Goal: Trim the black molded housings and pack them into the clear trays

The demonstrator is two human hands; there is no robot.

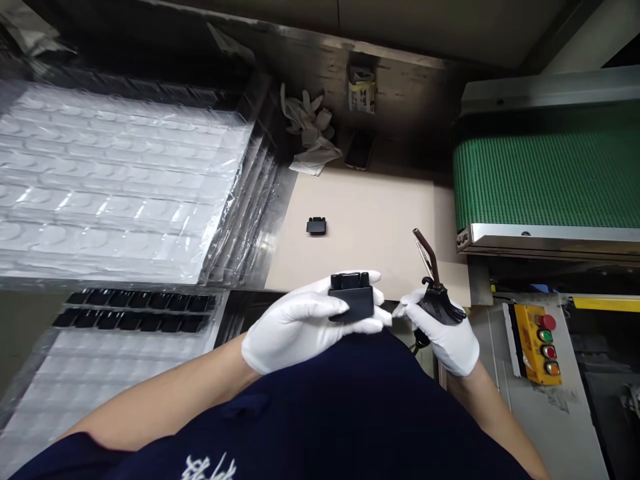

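Observation:
A black plastic part (351, 297) lies across the fingers of my left hand (305, 321), with the gloved thumb pressed on its left edge. My right hand (447, 337), also in a white glove, is wrapped round a black air gun (436, 301) whose brown nozzle points away from me and up to the left. A second black part (316, 227) rests on the beige board (373, 207), beyond my left hand.
Stacked clear plastic trays (110, 180) stand at the left; a lower tray (115, 380) carries rows of black parts. A green conveyor belt (545, 173) and a yellow button box (539, 345) are at the right. White gloves (310, 123) and a phone (359, 149) lie behind the board.

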